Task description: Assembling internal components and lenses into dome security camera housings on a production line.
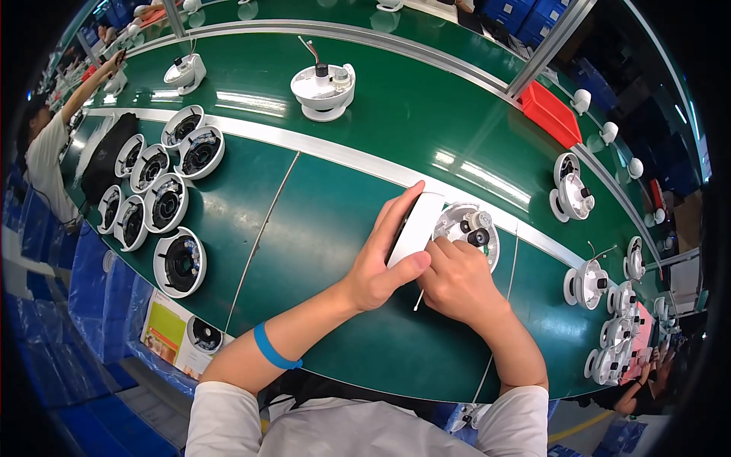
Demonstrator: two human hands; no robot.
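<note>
My left hand grips a white rounded housing shell, tilted on edge, with its dark inner side toward my palm. Right beside it, my right hand is closed, fingers curled down against a white camera body. That body carries a black lens and a small round white motor-like part above it. Below my right hand a thin cable with a pale tip sticks out. What my right fingertips pinch is hidden behind the knuckles.
Several white shells with black insides stand at left, near a black cloth. White camera bodies sit on the green conveyor, others cluster right. A red tray lies beyond. Another person works at far left.
</note>
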